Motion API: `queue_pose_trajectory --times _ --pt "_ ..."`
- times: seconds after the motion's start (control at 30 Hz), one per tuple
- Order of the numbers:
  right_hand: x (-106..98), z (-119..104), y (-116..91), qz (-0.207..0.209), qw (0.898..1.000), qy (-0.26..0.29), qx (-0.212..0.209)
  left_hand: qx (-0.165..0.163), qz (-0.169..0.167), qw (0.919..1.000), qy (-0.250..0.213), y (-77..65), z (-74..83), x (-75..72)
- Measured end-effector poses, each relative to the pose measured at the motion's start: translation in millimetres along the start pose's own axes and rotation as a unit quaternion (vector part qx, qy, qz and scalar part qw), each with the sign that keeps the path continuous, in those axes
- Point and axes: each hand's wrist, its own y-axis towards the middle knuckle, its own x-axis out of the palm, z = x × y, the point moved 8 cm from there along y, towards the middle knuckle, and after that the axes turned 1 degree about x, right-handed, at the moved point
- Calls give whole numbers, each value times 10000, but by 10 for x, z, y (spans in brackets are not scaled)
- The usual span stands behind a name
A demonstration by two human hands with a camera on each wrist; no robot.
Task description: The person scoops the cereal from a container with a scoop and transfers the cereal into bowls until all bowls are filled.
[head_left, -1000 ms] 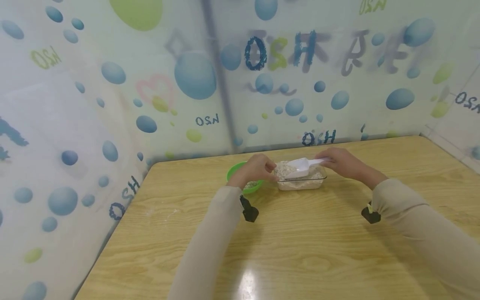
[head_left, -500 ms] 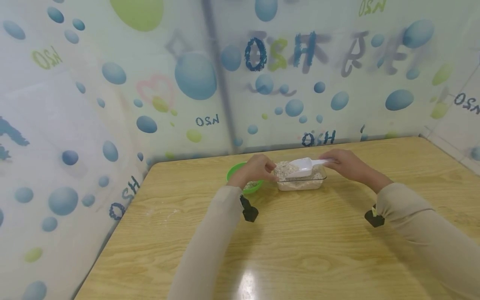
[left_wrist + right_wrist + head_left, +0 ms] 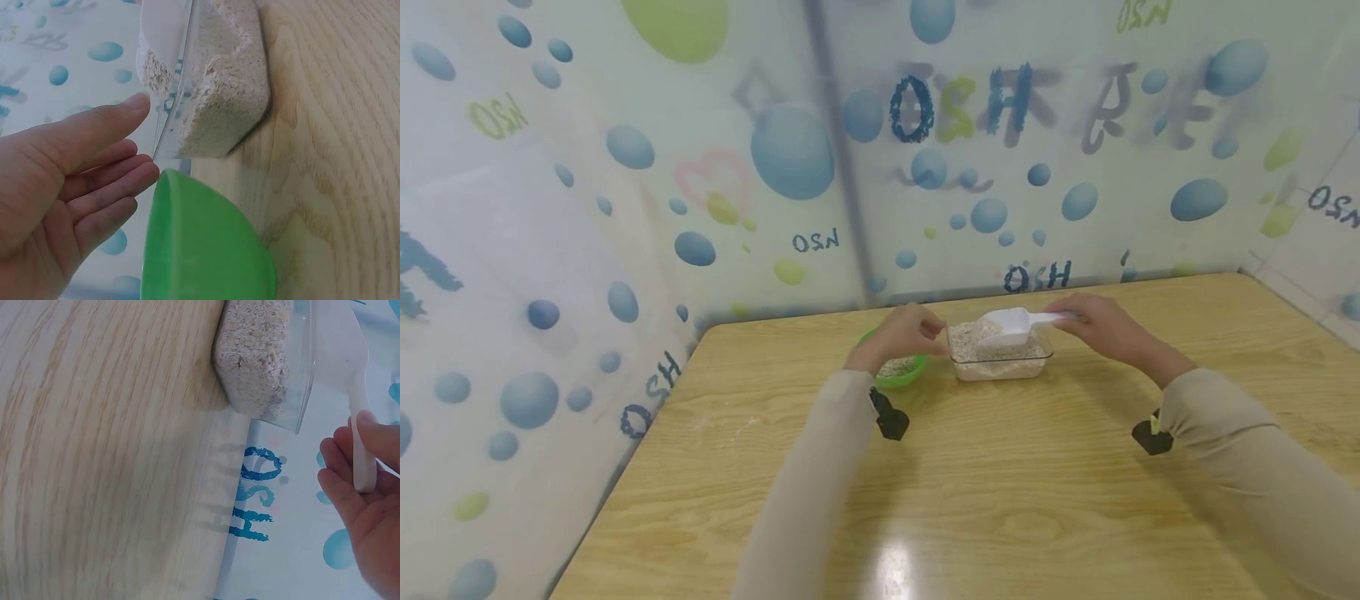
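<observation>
A clear rectangular container [image 3: 1000,371] full of oat flakes [image 3: 222,81] stands toward the table's back. My right hand [image 3: 1103,327] holds a white scoop [image 3: 1011,325] by its handle, thumb on top and fingers below in the right wrist view. The scoop lies level above the container, with flakes in its mouth. My left hand [image 3: 898,335] is over the green bowl [image 3: 212,250], its thumb and loosely bent fingers apart and nothing between them. Its fingertips are close to the container's rim. Some flakes show inside the bowl in the head view, partly hidden by the hand.
The wooden table [image 3: 970,483] reaches back to a patterned curtain-like wall [image 3: 880,208]. The bowl stands just left of the container. A faint white smear [image 3: 741,429] marks the tabletop at the left.
The scoop has risen out of the flakes and turned level, carrying some. My left hand has let go of the container's rim and shifted slightly left.
</observation>
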Motion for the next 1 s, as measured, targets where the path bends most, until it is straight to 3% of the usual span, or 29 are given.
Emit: queue_pose_trajectory --times 0.37,0.6,1.0 --pt "-34 -115 66 231 9995 145 -136 -129 217 9991 -340 -158 -175 -253" --pt "17 -225 164 219 9991 238 -277 -177 376 9991 -128 -292 -308 -427" --pt "192 -425 365 97 9982 265 -531 -478 511 9975 -68 -566 -610 -603"
